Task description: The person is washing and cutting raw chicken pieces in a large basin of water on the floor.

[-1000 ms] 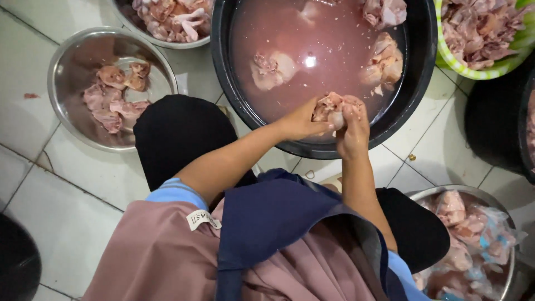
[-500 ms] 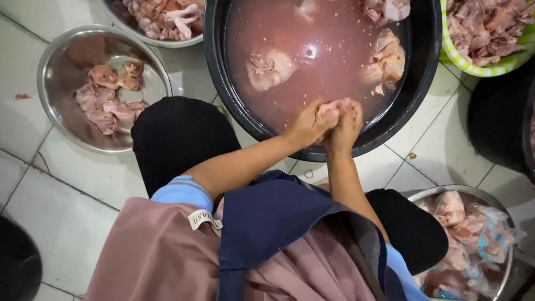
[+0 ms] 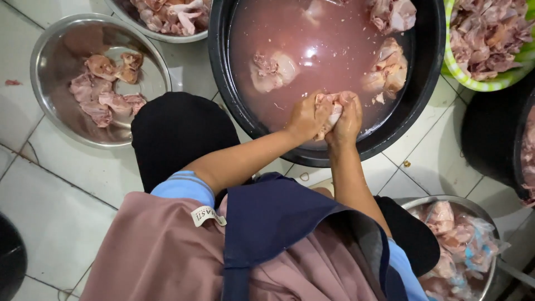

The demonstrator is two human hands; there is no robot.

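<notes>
L hand [image 3: 304, 118] + R hand [image 3: 346, 118] pressed together, both clamped round a raw chicken piece [image 3: 329, 108] just above the pink water, near edge of black tub [image 3: 423, 83]. Prob soft, wet, slippery; needs full-palm grip on the meaty bulk, not loose skin.

Pale pink chicken piece [image 3: 330, 110] between both hands, over murky reddish-pink water [image 3: 312, 50] in a black tub [image 3: 424, 72]. Left of the hands, shiny silver bowl [image 3: 47, 53]; far right, lime-green and white checked basket [image 3: 484, 83].
</notes>
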